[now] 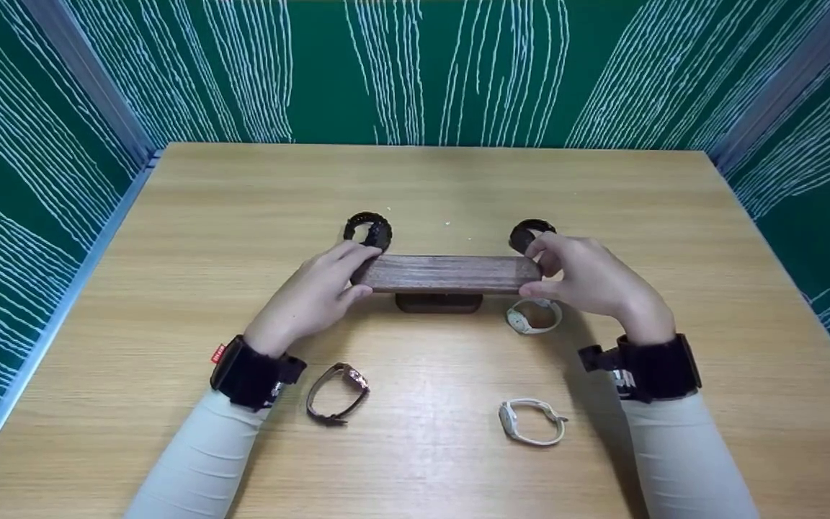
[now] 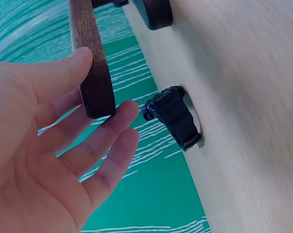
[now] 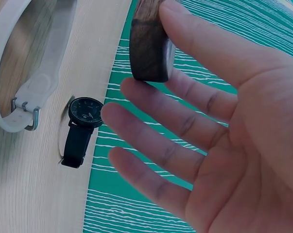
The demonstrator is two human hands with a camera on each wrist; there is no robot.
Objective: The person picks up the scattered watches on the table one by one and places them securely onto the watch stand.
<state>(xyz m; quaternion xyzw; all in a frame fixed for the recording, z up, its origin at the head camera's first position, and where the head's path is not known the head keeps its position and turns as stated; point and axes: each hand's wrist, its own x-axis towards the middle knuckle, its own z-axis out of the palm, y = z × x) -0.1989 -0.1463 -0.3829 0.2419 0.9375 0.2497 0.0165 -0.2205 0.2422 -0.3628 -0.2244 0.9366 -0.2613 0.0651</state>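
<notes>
A dark brown wooden bar (image 1: 447,274) on a small rounded base (image 1: 438,304) stands mid-table; it looks like a watch stand. My left hand (image 1: 314,292) pinches the bar's left end, thumb on the near side and fingers behind. At the right end, my right hand (image 1: 595,277) grips it the same way; the wrist views show both ends between thumb and fingers. A black watch (image 2: 173,116) lies beyond the left hand. Another black watch (image 3: 80,131) with a round dial is beyond the right hand. Below the bar's right end sits a white-strapped watch (image 1: 519,321).
Nearer the front lie a dark-strapped watch (image 1: 355,378) on the left and a second white watch (image 1: 509,419) on the right. Green walls with white lines (image 1: 325,72) enclose the wooden table (image 1: 422,468) at the back and sides.
</notes>
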